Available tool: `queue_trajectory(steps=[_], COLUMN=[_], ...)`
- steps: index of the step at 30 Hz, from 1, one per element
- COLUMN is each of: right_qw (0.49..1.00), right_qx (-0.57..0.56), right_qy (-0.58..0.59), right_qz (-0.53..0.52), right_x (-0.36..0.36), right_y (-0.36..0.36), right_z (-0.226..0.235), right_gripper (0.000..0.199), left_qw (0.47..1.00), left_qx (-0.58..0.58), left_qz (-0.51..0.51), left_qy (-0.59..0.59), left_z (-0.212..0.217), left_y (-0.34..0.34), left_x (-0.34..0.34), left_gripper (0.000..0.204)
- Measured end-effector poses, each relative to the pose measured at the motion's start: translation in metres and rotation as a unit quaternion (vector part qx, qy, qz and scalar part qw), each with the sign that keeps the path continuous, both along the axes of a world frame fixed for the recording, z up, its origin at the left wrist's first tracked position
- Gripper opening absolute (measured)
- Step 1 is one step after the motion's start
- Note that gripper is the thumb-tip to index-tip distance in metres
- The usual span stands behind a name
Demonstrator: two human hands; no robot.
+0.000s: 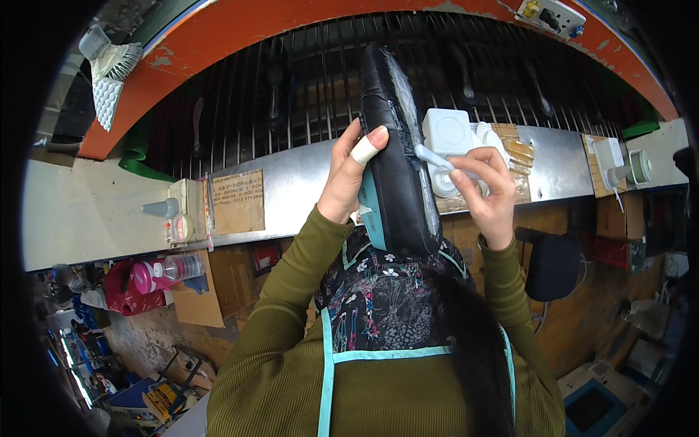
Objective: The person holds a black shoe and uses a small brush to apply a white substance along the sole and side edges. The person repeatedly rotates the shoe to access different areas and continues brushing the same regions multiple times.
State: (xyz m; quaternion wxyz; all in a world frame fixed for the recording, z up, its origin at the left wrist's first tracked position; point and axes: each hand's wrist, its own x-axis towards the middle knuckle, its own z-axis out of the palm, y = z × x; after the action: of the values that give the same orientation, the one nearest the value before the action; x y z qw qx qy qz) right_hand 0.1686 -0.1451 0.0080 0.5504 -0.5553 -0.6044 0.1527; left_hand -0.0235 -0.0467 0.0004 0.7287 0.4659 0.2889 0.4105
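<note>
A black shoe upper (404, 186) on a teal last (372, 211) is tipped on its side, toe pointing away from me, in front of my chest. My left hand (346, 171) is closed around its left side, the thumb wrapped in white tape and pressed on the black surface. A whitish coating shows along the underside edge on the right. Between the fingers of my right hand (486, 189) is a pale blue brush (431, 156), its head touching that edge. Just behind my right hand stands a white square container (446, 131).
A metal-topped bench (291, 175) runs across, with a roller rack of bars (313, 80) behind it under an orange frame (218, 38). Flattened cardboard (238, 202) lies at left. Another white pot (640, 167) stands at far right. Below left are a cardboard box (196, 291) and a plastic bottle (182, 267).
</note>
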Motion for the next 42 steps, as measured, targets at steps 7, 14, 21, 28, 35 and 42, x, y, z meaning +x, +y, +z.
queue_trajectory(steps=[7,14,21,28,35,42], right_qw=[1.0,0.999,0.997,0.999,1.0,0.999], right_qx=[-0.014,-0.024,-0.054,-0.024,-0.013,0.005], right_qy=[0.018,0.026,0.044,0.03,-0.004,-0.032], right_qz=[0.006,0.008,0.018,0.013,0.006,0.012], right_x=[-0.005,-0.009,-0.011,-0.009,-0.004,-0.001], right_y=[-0.01,-0.021,-0.032,-0.036,-0.037,-0.032], right_z=[-0.004,-0.006,-0.007,-0.01,-0.005,0.001], right_gripper=[0.015,0.016,0.015,0.015,0.016,0.017], left_qw=[0.999,0.999,0.999,0.998,0.994,0.982], left_qx=[-0.026,-0.013,-0.026,-0.055,-0.102,-0.183], left_qz=[0.027,0.036,0.04,0.023,0.01,-0.016], left_qy=[-0.009,-0.016,-0.02,-0.03,-0.046,-0.051], left_z=[0.006,0.004,-0.001,-0.008,-0.009,-0.009], left_y=[0.007,0.014,0.023,0.033,0.038,0.039], left_x=[-0.002,-0.002,-0.004,-0.002,0.004,0.01], left_gripper=[0.05,0.05,0.05,0.048,0.049,0.051])
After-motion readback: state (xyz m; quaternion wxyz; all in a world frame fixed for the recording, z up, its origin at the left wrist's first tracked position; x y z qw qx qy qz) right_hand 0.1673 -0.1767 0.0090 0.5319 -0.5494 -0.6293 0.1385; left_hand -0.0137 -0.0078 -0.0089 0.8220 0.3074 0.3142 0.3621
